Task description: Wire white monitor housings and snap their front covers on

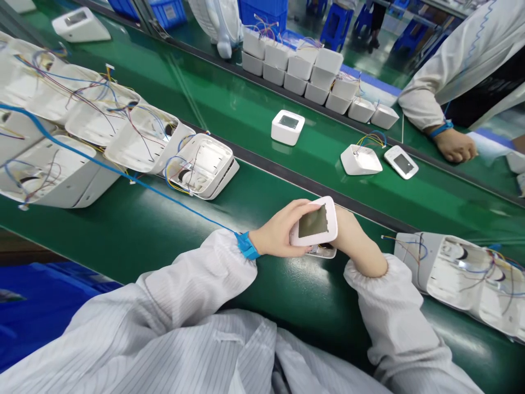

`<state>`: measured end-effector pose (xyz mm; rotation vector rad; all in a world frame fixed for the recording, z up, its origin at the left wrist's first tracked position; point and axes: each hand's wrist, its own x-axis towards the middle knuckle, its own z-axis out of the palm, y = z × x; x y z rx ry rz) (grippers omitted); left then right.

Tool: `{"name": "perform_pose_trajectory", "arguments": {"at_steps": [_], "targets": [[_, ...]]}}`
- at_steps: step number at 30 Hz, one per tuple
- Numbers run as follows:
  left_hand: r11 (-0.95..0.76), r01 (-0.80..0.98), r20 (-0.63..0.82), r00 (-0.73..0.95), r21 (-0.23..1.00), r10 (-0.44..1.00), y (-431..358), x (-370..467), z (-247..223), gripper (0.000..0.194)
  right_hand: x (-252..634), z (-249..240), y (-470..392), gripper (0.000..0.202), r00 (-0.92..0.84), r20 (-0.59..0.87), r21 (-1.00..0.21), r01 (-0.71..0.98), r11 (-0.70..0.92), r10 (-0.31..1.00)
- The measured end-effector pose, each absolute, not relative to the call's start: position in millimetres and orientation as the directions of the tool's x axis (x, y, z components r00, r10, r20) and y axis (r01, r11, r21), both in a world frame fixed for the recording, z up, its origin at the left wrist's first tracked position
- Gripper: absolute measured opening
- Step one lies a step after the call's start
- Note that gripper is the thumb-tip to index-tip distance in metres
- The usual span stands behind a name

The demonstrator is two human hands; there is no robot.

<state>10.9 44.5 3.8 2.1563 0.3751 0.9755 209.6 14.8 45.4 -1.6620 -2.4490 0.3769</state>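
Note:
My left hand is closed on a white front panel with a dark rectangular screen, its thumb over the panel's upper edge. Under the panel's lower edge shows part of an open white housing with small parts inside. My right hand comes from the right, bent in behind the panel. Its fingers are hidden there, so its grip on the housing cannot be made out. A blue wrist strap with a blue cord circles my left wrist.
Open white housings with loose wires line the left; more housings stand at right. Across a dark rail, a green belt carries a white unit, a housing and a panel. A co-worker's hand rests beyond.

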Motion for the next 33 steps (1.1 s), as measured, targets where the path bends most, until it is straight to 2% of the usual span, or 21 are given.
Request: {"name": "perform_pose_trajectory", "arguments": {"at_steps": [4,7,12,14,17,22,27,31,33], "targets": [[-0.767,-0.024,0.470,0.803,0.641,0.367,49.7,6.7,8.6,0.079,226.4,43.8,27.5,0.016,-0.384,-0.110,-0.589,0.768,0.251,0.917],[-0.813,0.000,0.446,0.836,0.583,0.320,51.0,5.8,9.1,0.076,243.6,49.4,33.9,0.012,-0.412,-0.179,-0.762,0.633,0.139,0.893],[-0.847,0.092,0.384,0.861,0.524,0.332,49.2,8.0,7.6,0.076,244.2,53.6,34.4,0.023,-0.028,-0.132,-0.915,0.388,-0.111,0.991],[-0.847,0.108,0.372,0.864,0.521,0.339,49.2,9.1,6.1,0.077,231.7,48.1,33.3,0.028,-0.004,-0.150,-0.948,0.285,-0.142,0.989],[-0.833,0.116,0.363,0.861,0.541,0.355,50.4,10.2,3.3,0.078,212.8,37.2,32.0,0.034,-0.044,-0.182,-0.962,0.213,-0.169,0.982],[-0.811,0.165,0.325,0.858,0.561,0.399,52.3,10.1,0.6,0.087,205.5,29.9,32.6,0.034,0.012,-0.185,-0.979,0.087,-0.186,0.983],[-0.800,0.185,0.283,0.870,0.570,0.403,49.5,11.1,2.9,0.096,206.7,31.5,32.6,0.032,0.053,-0.154,-0.984,0.078,-0.158,0.987],[-0.783,0.260,0.264,0.842,0.565,0.470,41.7,14.6,6.9,0.106,202.2,34.0,28.3,0.026,0.090,-0.048,-0.991,0.124,-0.059,0.995],[-0.776,0.301,0.258,0.824,0.554,0.504,38.0,16.4,8.2,0.104,199.8,34.7,26.2,0.024,0.106,-0.002,-0.989,0.147,-0.018,0.994]]}}
